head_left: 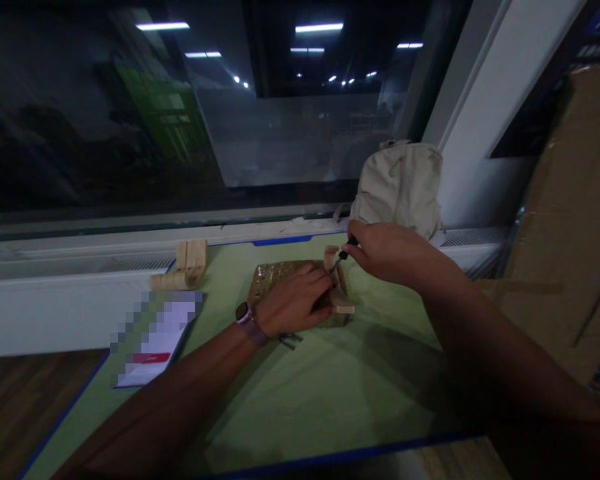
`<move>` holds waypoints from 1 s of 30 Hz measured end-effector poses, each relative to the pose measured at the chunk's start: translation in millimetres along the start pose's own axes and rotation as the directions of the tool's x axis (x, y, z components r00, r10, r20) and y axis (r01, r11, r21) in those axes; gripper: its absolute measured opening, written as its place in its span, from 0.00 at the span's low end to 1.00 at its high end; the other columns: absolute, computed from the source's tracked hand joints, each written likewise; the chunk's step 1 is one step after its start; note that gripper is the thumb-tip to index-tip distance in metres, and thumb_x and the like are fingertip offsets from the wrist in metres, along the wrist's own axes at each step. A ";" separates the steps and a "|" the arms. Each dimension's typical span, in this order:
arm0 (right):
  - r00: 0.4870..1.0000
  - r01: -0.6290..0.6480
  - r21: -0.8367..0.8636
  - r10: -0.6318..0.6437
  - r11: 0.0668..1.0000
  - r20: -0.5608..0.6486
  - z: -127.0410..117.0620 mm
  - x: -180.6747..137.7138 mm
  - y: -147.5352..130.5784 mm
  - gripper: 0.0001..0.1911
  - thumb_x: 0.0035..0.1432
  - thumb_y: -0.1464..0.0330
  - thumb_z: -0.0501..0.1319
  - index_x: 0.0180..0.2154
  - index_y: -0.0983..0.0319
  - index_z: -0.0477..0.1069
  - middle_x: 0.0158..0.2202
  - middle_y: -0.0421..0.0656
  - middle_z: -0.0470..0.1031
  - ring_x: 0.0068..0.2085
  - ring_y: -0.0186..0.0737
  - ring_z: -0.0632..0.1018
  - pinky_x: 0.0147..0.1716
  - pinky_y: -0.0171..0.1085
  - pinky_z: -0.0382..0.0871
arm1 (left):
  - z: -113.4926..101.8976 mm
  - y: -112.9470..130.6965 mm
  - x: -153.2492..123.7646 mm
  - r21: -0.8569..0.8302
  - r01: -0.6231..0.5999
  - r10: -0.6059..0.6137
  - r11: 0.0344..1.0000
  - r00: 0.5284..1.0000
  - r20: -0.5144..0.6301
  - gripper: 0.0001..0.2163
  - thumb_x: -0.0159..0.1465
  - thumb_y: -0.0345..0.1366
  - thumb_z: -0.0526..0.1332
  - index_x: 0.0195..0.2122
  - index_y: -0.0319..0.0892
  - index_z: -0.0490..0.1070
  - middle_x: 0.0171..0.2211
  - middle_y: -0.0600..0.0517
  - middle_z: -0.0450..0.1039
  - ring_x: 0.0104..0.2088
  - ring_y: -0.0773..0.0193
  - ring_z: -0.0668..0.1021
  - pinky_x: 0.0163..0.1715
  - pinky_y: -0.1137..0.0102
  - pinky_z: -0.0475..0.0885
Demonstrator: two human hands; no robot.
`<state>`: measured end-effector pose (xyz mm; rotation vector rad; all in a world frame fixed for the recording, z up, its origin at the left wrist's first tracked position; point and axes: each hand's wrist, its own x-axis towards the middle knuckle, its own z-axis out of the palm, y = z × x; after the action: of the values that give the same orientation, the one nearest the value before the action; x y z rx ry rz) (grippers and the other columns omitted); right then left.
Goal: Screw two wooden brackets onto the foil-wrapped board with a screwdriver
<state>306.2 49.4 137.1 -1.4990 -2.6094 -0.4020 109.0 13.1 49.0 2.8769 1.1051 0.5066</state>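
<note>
My right hand (380, 250) is closed around the black handle of a screwdriver (344, 252), which slants down to the left. Its tip reaches a curved pale wooden piece (344, 301) near my left fingers. My left hand (295, 300), with a watch on the wrist, grips that piece between thumb and fingers and holds it down on a brown block wrapped in shiny tape (269, 275). The hand covers part of both. Several small dark screws (291, 341) lie on the green table just below my left hand.
More curved wooden pieces (193, 262) stand at the left back of the green table (300, 407). A partly blurred booklet or box (157, 340) lies at the left edge. Beyond the table's back are a beige backpack (400, 183) and a window; cardboard (565, 220) stands at right.
</note>
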 end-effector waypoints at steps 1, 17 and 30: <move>1.000 -0.004 0.000 0.004 1.000 -0.002 0.4 0.8 -1.4 0.17 0.66 0.58 0.56 0.47 0.65 0.71 0.34 0.54 0.81 0.33 0.52 0.80 0.26 0.41 0.60 | 0.3 -0.1 -0.2 0.006 0.000 0.000 1.000 1.000 -0.001 0.15 0.67 0.43 0.59 0.48 0.39 0.67 0.45 0.45 0.71 0.47 0.52 0.70 0.51 0.57 0.68; 0.996 -0.064 -0.013 0.063 0.998 -0.055 5.9 11.7 -6.2 0.22 0.70 0.60 0.49 0.46 0.65 0.76 0.38 0.56 0.81 0.39 0.54 0.81 0.30 0.41 0.62 | 1.0 0.2 0.3 -0.006 -0.006 0.006 1.000 1.000 0.004 0.13 0.67 0.43 0.58 0.46 0.38 0.67 0.45 0.44 0.70 0.47 0.52 0.69 0.50 0.58 0.68; 0.985 -0.167 -0.043 0.166 0.985 -0.037 12.5 17.6 0.5 0.30 0.70 0.54 0.45 0.43 0.68 0.78 0.37 0.59 0.81 0.40 0.56 0.81 0.31 0.42 0.65 | -0.6 1.3 0.2 -0.005 -0.003 0.003 1.000 1.000 0.000 0.13 0.70 0.45 0.54 0.42 0.40 0.67 0.43 0.46 0.69 0.45 0.54 0.69 0.47 0.60 0.67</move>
<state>298.3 67.8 129.1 -1.6943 -2.4413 -0.4685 109.8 12.2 49.8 2.8747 1.0973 0.5093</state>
